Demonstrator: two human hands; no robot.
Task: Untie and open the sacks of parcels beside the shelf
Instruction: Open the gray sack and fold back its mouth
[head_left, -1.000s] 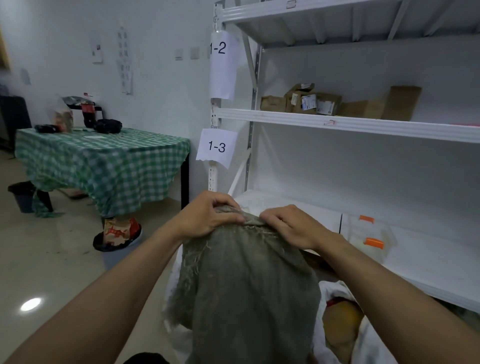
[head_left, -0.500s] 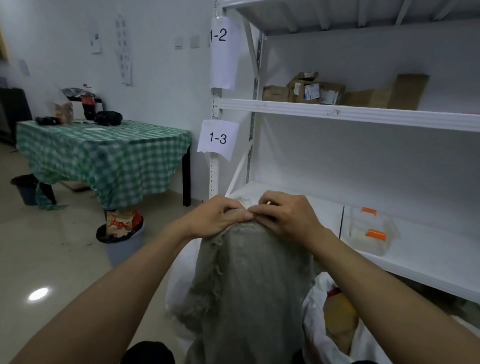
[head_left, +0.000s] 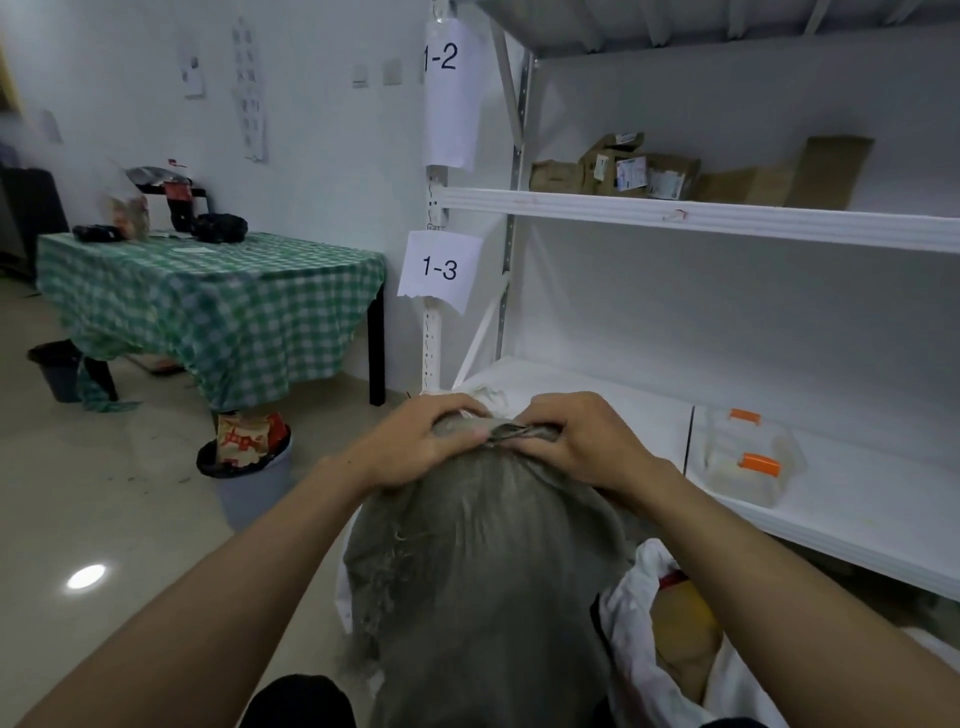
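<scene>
Subject: a tall grey woven sack (head_left: 483, 597), frayed along its left side, standing on the floor directly in front of the person and just beside the white metal shelf unit (head_left: 727, 218).

Change noted: a second ago the two hands lay apart across the top of the sack. They have since drawn together and now nearly meet at the gathered neck (head_left: 506, 431), where a short twist of bunched cloth shows between them.

Hands: the left hand (head_left: 415, 449) has its fingers curled over the left of the neck and grips the cloth. The right hand (head_left: 579, 447) is curled likewise over the right of it, fingertips pinching the twist. Neither is released.

Assessment: the work has passed from feeling over the top to working at the closure itself. The neck is not yet open. No cord or knot can be made out with certainty under the fingers, so how far the tie has loosened cannot be told.

Adjacent: a white sack (head_left: 631, 597) at the right already gapes, with a yellowish parcel (head_left: 680, 634) showing inside.
</scene>
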